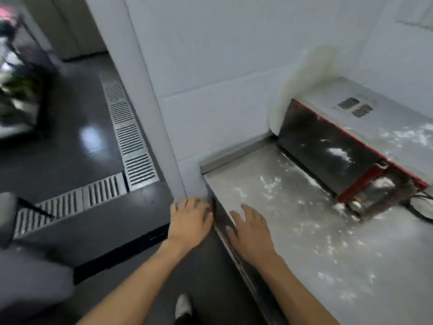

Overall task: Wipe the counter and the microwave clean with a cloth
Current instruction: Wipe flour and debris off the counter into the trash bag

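1. The steel surface (304, 231) fills the lower right of the frame and is scattered with white powder (269, 184). The microwave (339, 141), red-trimmed, stands at its far end in the right of the frame and is dusted with the same powder on its side and top.
2. The left hand (189, 219), at lower centre, rests against the foot of the wall corner (164, 137) beside the end of the surface. Its grip is loose and holds nothing.
3. The right hand (251, 231), just right of it, is spread over the front edge of the surface. Its fingers are straight and its grip is empty.
4. No cloth is in view.
5. Judged from the powder lying undisturbed, wiping has not begun; this looks like the step before the first pass.
6. The next move calls for getting a cloth in hand. The powder can then be swept across the surface and off the microwave, working away from the floor grate (131, 141) side.
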A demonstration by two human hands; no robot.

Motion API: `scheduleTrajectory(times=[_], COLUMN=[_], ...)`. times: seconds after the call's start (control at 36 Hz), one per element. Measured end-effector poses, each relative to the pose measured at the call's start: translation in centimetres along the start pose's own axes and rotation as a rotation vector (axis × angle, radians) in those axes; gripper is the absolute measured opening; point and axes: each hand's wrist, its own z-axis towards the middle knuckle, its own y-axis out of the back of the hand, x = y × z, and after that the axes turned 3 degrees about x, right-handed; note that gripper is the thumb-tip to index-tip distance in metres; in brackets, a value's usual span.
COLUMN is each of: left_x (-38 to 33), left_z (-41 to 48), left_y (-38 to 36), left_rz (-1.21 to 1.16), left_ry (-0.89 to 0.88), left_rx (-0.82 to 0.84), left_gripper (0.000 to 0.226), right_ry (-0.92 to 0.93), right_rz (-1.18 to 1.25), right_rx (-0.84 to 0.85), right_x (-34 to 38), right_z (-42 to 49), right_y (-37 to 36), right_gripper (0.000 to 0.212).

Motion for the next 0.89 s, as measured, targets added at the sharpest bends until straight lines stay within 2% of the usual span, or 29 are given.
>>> scheduleTrajectory(times=[0.17,0.28,0.42,0.5,0.67,0.81,0.89], left_x=[14.2,23.2,32.9,37.8,44.3,47.9,49.4], left_z=[-1.4,-1.4,-0.1,1.2,6.1,12.6,17.9], left_y=[2.4,3.0,4.2,4.8,5.5,5.0,4.9], left_rz=[-0.054,-0.127,-0.168,-0.175,-0.178,-0.179,-0.194], left_ry=[0.227,0.314,0.352,0.372,0.363,0.303,0.248], left_rx=[-0.134,-0.107,-0.087,-0.079,0.018,0.052,0.078], left_gripper=[0.036,0.043,0.048,0.040,0.042,0.040,0.038], right_ry=[0.203,0.301,0.291,0.303,0.193,0.085,0.019], right_rz=[-0.078,-0.106,-0.080,-0.097,-0.093,-0.106,-0.043], right_rx=[0.138,0.197,0.296,0.330,0.363,0.395,0.345], right_x=[12.2,20.8,30.6,34.6,38.0,37.8,37.2], right_z=[6.9,11.5,16.8,19.7,25.0,30.7,35.0], right_y=[-2.9,-5.9,-9.3,-10.9,-14.0,-17.1,-19.8], right_gripper=[0.057,0.057,0.059,0.061,0.057,0.057,0.054])
